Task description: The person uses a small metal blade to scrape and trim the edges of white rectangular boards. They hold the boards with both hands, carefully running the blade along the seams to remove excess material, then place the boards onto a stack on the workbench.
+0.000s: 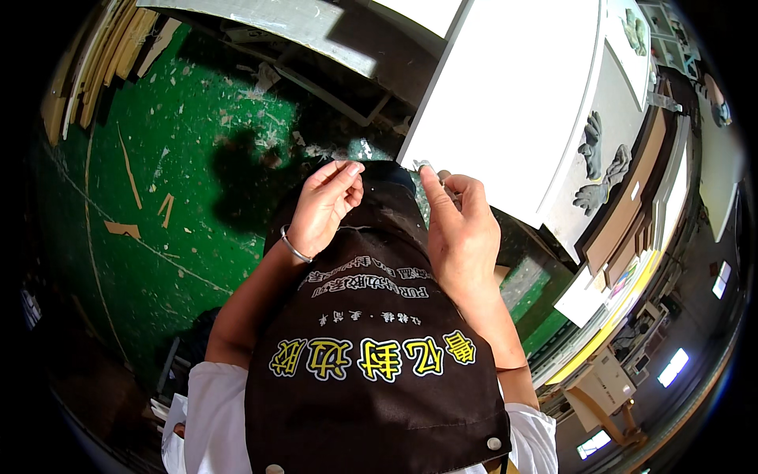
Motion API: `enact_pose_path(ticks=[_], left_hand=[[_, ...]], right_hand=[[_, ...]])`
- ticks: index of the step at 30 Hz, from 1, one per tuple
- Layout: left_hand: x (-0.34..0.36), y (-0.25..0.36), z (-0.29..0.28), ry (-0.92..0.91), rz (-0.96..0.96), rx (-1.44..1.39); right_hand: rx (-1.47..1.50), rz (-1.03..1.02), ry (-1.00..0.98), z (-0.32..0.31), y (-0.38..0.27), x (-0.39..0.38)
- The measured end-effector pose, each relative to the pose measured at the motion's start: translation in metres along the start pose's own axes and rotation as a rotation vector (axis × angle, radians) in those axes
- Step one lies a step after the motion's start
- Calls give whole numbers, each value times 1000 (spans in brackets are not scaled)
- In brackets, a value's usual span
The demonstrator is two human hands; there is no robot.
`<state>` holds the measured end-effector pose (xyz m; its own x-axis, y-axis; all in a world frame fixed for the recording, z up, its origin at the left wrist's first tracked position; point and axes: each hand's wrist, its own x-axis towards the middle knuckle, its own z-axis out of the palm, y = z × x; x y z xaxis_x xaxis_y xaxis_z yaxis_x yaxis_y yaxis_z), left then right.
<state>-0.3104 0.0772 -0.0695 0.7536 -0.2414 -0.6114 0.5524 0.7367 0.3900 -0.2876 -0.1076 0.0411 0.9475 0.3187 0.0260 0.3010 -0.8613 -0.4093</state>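
My left hand (324, 207), with a silver bracelet at the wrist, has its fingers curled and thumb pressed to the index finger in front of my dark apron (355, 403); anything between them is too small to make out. My right hand (462, 233) grips a small metal tool (421, 166), mostly hidden by its fingers, beside the near corner of a large white panel (505, 95). The apron carries printed lettering and hangs between both forearms.
Grey gloves (592, 146) lie on a grey surface right of the panel. Stacked boards (624, 213) stand farther right, wooden strips (95, 71) at upper left. A grey metal bench (276, 24) runs along the top. Scraps lie on the green floor (174, 118).
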Motion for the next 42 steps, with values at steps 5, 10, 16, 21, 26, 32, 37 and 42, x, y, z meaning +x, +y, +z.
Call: enact_pose_path(ticks=[5,10,16,21,26,32,37,42], left_hand=[[1,1,-1,-6,-5,8],[1,3,0,19,-17,-18],[1,2,0,-2,-17,-15],[1,1,-2,4,-20,-13],[0,2,-2,19,0,-20],[-1,0,-7,-12,-2,-37],[-1,1,-7,-4,14,-45],[0,2,-8,-5,23,-41]], right_hand=[[117,39,-40,-4,0,-6],[182,108,-4,-2,6,-7],[42,66,38,-1,1,2],[10,34,35,1,-2,-1],[164,59,-26,-7,3,-3],[41,56,44,-1,9,3],[-37,7,18,-4,9,2],[84,31,-63,-14,11,3]])
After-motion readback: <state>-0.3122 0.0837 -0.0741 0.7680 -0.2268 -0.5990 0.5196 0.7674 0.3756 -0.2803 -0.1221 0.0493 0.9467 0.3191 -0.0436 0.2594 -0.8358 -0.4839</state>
